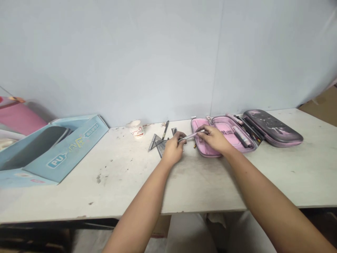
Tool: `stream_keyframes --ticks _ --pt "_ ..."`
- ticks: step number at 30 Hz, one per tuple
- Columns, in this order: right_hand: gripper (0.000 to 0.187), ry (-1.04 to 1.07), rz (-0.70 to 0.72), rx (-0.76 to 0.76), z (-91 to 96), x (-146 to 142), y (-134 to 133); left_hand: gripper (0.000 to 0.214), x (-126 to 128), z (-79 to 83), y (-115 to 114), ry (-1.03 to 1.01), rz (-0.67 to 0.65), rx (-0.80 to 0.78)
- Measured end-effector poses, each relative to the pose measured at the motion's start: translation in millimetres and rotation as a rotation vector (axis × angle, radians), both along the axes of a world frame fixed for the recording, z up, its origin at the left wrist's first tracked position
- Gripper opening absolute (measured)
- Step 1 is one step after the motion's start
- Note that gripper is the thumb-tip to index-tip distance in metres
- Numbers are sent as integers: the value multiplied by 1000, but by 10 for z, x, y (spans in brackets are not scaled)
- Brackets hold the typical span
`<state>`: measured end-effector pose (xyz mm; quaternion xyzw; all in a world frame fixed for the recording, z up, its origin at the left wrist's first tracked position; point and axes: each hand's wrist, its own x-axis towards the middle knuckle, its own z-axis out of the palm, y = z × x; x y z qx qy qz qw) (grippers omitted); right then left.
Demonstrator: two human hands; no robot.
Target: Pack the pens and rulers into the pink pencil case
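A thin pen [191, 135] is gripped at both ends. My left hand [174, 148] is closed on its left end. The fingers of my right hand [215, 138] pinch its right end, above the open pink pencil case [226, 128]. The case lies flat with pens strapped in its right half and its dark purple lid [272, 127] folded out to the right. Grey set squares [157, 143] and another pen [165, 129] lie on the white table [131, 175] just left of my left hand.
A small white paper cup [136, 128] stands near the wall. A light blue cardboard box [52, 149] lies at the left end of the table, with pink material [18, 117] behind it. The pale wall runs directly behind the table.
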<state>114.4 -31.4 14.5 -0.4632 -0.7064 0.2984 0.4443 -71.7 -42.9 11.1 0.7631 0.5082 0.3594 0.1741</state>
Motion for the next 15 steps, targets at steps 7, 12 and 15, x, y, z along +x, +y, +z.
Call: stream_keyframes --ticks 7,12,15 --pt "28 43 36 12 -10 -8 -6 20 10 23 -25 2 -2 -25" --pt "28 8 -21 43 12 -1 -19 19 13 18 -30 -5 -5 -35" --pt "29 -20 -42 51 15 0 -18 24 13 13 -27 -20 -1 -22"
